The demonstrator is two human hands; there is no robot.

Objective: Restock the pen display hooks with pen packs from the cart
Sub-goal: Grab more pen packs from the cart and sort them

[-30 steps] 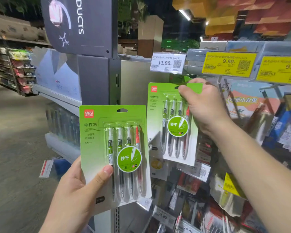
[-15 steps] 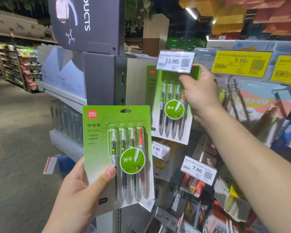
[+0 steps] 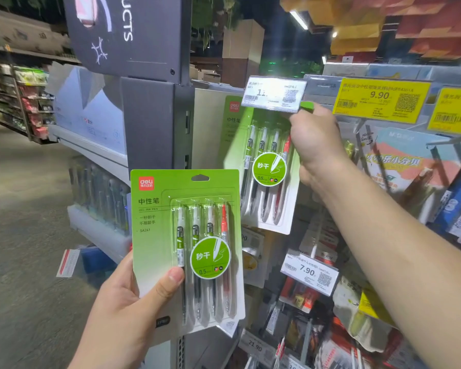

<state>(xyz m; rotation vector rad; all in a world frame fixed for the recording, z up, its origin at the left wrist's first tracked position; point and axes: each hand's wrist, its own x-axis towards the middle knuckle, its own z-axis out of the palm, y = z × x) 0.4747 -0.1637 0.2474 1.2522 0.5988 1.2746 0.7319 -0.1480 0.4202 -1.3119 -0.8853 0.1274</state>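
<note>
Shelf edge crowded: R hand [image 3: 316, 145] grips pack [image 3: 261, 166] (under tag [image 3: 274, 94]).

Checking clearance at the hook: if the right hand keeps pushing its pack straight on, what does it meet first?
Probably the white price tag: the right hand holds its pack just beneath it. Depth unclear.

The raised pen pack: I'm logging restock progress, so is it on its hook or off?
Cannot tell. The right hand grips the raised pen pack by its top corner, and the white price tag hides its hang hole.
</note>
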